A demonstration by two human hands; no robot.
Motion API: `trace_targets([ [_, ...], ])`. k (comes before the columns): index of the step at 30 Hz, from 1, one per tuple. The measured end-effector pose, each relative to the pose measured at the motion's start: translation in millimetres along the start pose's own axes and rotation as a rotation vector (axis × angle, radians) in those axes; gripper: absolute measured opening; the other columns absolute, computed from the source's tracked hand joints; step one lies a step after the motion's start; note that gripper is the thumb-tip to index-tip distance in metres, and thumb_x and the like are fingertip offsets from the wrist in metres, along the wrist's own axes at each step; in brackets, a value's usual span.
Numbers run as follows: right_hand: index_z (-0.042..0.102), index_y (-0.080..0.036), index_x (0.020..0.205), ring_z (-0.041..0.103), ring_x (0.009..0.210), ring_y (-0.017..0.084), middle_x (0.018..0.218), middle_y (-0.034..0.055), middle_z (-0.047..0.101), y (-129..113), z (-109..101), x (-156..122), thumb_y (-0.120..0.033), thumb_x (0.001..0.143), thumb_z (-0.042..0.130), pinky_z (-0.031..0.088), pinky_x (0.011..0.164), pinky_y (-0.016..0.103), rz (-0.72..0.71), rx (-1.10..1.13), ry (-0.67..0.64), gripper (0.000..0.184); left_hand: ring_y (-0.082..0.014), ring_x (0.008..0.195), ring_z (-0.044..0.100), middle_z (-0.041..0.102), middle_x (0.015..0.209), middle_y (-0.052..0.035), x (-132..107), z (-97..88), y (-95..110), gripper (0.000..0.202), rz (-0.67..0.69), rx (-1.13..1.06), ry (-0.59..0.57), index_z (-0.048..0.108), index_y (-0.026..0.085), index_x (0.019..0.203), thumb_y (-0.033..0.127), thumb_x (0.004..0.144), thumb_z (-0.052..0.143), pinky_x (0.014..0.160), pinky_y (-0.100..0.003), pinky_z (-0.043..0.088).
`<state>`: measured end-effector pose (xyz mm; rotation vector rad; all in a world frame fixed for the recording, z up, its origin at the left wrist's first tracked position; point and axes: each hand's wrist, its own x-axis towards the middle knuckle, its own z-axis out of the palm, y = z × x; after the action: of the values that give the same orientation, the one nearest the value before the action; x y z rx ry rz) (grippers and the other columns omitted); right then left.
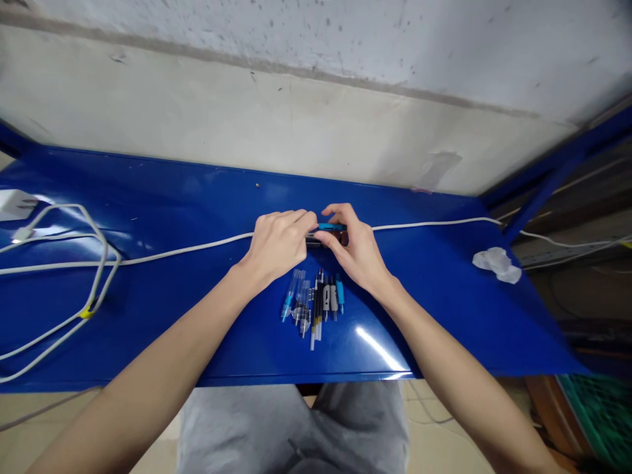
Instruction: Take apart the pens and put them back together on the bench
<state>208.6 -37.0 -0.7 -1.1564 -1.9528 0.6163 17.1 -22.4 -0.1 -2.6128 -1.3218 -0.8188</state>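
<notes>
Above the row of pen parts, my two hands are close together near the back of the blue table. My left hand (281, 243) is closed, knuckles up, at the left end of a blue pen (332, 226); its fingertips are hidden, so what they grip cannot be seen. My right hand (359, 251) curls around the blue pen from the right, thumb below and index finger above. Dark and clear pen pieces (316, 241) show beneath it. Nearer me lie several clear barrels (299, 289), dark ink refills (317, 306), grey grip sections (330, 297) and a blue grip section (340, 293).
A white cable (187, 251) crosses the blue table (222, 355) behind my hands. Its loops (106, 263) lie at left, near a white plug adapter (17, 204). Crumpled white tissue (498, 264) sits at right. A wall (296, 125) stands behind the table.
</notes>
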Motion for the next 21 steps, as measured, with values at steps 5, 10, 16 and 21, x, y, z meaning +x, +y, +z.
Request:
trace_targets([
  [5,0.064,-0.021,0.099,0.061,0.092,0.021,0.098,0.0064,0.068,-0.7,-0.8,0.0,-0.034,0.110,0.045,0.046,0.083,0.033,-0.120,-0.066,0.018,0.024,-0.0211,0.068,0.067,0.073,0.077,-0.0050,0.2,-0.3,2.7,0.023,-0.028,0.017,-0.040,0.065,0.019,0.081,0.010,0.089,0.045,0.056,-0.033,0.027],
  [10,0.065,-0.020,0.110,0.058,0.096,0.023,0.106,0.0083,0.071,-1.5,-1.2,0.7,-0.034,0.109,0.049,0.045,0.088,0.037,-0.179,-0.189,0.008,0.021,-0.0220,0.070,0.069,0.075,0.078,-0.0052,1.7,-1.6,4.9,0.021,-0.049,0.028,-0.048,0.065,0.018,0.080,0.010,0.086,0.047,0.056,-0.033,0.027],
  [16,0.068,-0.020,0.104,0.057,0.091,0.023,0.098,0.0073,0.072,2.0,-0.9,-0.1,-0.023,0.107,0.049,0.043,0.082,0.038,-0.212,-0.241,0.072,0.019,-0.0218,0.074,0.071,0.077,0.082,-0.0044,2.5,-3.7,5.9,0.022,-0.103,0.004,-0.109,0.065,0.018,0.082,0.010,0.088,0.046,0.057,-0.033,0.026],
  [21,0.066,-0.022,0.105,0.060,0.100,0.025,0.106,0.0074,0.070,1.6,-2.0,-1.1,-0.014,0.104,0.049,0.043,0.086,0.040,-0.219,-0.326,0.133,0.019,-0.0193,0.066,0.066,0.074,0.077,-0.0034,1.1,-5.0,3.2,0.025,-0.125,0.013,-0.055,0.066,0.019,0.084,0.021,0.098,0.046,0.055,-0.033,0.021],
])
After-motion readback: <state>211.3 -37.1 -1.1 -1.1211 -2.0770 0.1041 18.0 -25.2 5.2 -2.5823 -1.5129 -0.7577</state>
